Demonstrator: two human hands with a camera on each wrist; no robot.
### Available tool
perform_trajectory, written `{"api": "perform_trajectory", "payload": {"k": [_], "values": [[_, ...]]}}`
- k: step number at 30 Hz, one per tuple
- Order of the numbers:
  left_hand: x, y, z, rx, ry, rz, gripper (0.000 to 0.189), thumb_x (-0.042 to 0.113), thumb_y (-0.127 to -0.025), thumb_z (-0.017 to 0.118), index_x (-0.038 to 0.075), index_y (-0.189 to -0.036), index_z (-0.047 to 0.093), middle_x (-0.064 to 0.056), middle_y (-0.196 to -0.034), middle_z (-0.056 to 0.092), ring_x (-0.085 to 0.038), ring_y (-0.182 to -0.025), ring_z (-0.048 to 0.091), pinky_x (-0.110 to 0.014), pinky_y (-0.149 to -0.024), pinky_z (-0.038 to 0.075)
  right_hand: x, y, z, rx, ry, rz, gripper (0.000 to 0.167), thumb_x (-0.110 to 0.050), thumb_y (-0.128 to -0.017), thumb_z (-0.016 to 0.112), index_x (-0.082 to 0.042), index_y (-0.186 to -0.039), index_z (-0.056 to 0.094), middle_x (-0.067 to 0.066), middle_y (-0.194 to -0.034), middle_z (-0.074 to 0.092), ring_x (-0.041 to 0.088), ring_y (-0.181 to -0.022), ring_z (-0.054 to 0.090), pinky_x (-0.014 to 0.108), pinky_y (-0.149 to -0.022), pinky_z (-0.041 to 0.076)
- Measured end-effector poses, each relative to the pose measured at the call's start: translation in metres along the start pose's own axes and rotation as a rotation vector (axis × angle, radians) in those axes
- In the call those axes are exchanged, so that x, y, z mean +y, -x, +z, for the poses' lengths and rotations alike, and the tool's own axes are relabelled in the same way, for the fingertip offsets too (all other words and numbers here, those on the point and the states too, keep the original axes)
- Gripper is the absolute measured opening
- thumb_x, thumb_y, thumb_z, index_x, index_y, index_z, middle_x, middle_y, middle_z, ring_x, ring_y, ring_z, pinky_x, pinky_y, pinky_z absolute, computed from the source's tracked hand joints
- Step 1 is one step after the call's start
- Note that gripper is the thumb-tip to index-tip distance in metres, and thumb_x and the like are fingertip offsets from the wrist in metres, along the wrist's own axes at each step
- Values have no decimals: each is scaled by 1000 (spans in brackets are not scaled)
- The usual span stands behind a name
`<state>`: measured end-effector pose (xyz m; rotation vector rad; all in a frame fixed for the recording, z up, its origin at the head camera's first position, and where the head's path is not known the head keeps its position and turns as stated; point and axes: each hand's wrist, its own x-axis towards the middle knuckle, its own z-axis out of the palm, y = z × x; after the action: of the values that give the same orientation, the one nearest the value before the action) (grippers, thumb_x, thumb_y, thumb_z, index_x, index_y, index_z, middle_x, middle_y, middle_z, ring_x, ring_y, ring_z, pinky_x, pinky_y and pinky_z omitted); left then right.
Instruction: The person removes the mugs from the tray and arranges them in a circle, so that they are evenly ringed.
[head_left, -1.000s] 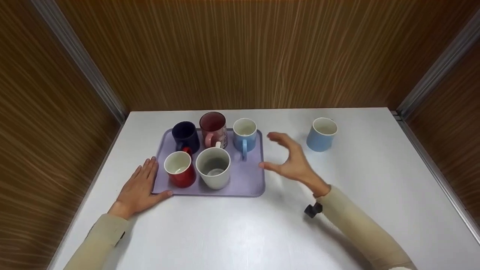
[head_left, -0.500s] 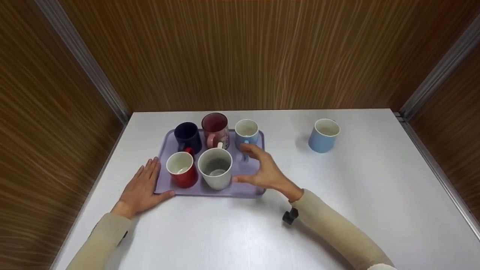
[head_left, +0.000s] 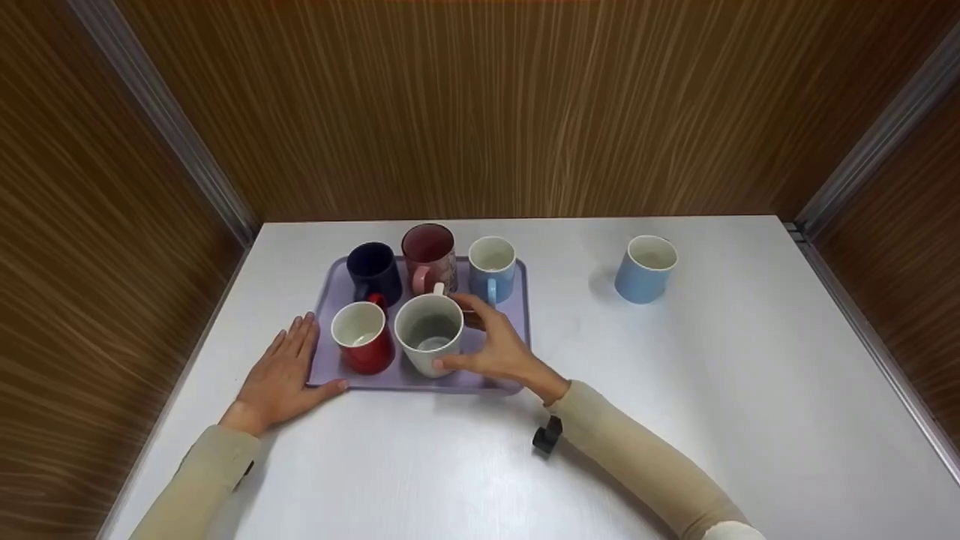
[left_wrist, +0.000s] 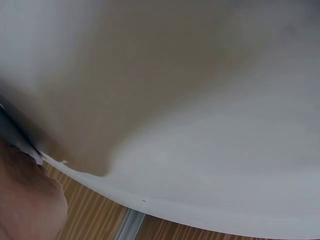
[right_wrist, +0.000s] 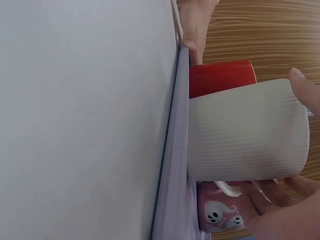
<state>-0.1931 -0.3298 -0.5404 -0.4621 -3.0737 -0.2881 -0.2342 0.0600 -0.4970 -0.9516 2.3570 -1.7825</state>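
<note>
On a lilac tray (head_left: 480, 384) stand several mugs. A ribbed white mug (right_wrist: 245, 131) is at the front middle of the tray, its handle toward the back. My right hand (head_left: 499, 346) holds this mug from its right side, thumb on the near wall and fingers curved round the far right wall. My left hand (head_left: 279, 379) lies flat with straight fingers along the tray's left edge, its thumb at the front left corner. Left of the white mug is a red mug (head_left: 371, 354). Behind them stand a dark blue mug (head_left: 384, 285) and a pink mug (head_left: 446, 270) with ghost pictures.
A light blue mug (head_left: 504, 283) stands at the tray's back right, close to my right fingers. Another light blue mug (head_left: 641, 282) sits on the white table (head_left: 720, 360), well right of the tray. Wood-grain panels (head_left: 510, 112) enclose the table at the back and sides.
My right hand has moved left from beyond the tray's right edge, over the tray, and now holds the white mug. The left hand and the mugs have stayed in place.
</note>
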Motion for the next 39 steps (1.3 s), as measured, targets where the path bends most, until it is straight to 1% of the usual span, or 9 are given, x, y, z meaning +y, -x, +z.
{"api": "perform_trajectory", "payload": {"k": [5,10,15,22,29,34,37,39], "values": [[0,0,-1,-5,-3,3,119,78,-93,60,-7,-167,20,-25,-177,17,-44,-165,15,-60,-134,16,2,-6,8,10,-55,34,101,-17,-71,101,-4,-156,48,14,-146,62,34,-133,63,51,-117,50],[0,0,-1,-5,0,5,120,77,-93,61,-7,-167,20,-25,-177,17,-44,-165,15,-60,-134,16,7,-11,14,-5,-128,74,103,-12,-69,101,-8,-157,48,12,-147,61,33,-133,61,50,-118,47],[1,1,0,-8,0,-1,120,78,-93,60,-7,-167,19,-25,-177,17,-44,-165,15,-60,-134,16,11,-13,16,-7,-178,63,101,-8,-67,101,-9,-154,51,12,-145,61,34,-131,61,53,-116,49],[1,0,-1,4,1,-2,118,77,-93,61,-7,-167,22,-25,-176,19,-43,-165,17,-60,-134,17,15,-14,17,7,-222,29,98,-6,-66,100,-9,-153,55,12,-141,66,36,-127,65,51,-113,52],[2,-1,-2,-16,0,-9,119,78,-93,59,-6,-168,20,-24,-177,17,-43,-165,15,-60,-134,15,13,-9,15,14,-247,23,97,-6,-65,101,-10,-152,57,14,-142,66,38,-129,63,56,-115,49],[1,-1,-1,-12,1,-9,119,78,-93,59,-6,-168,20,-25,-177,17,-43,-165,15,-60,-134,16,4,-4,9,26,-210,42,98,-9,-64,103,-14,-151,58,9,-141,68,32,-127,65,52,-113,51],[0,-1,-1,-7,1,-4,119,78,-93,60,-6,-168,20,-25,-177,17,-43,-165,15,-60,-134,16,-3,-2,4,40,-174,44,97,-13,-64,104,-15,-151,59,5,-140,69,28,-125,66,47,-111,54],[0,-1,-1,-6,1,-2,119,78,-93,60,-6,-168,20,-25,-177,17,-43,-165,15,-60,-134,16,-7,1,0,45,-177,36,97,-16,-65,104,-14,-150,58,6,-140,68,28,-125,66,48,-111,54]]}}
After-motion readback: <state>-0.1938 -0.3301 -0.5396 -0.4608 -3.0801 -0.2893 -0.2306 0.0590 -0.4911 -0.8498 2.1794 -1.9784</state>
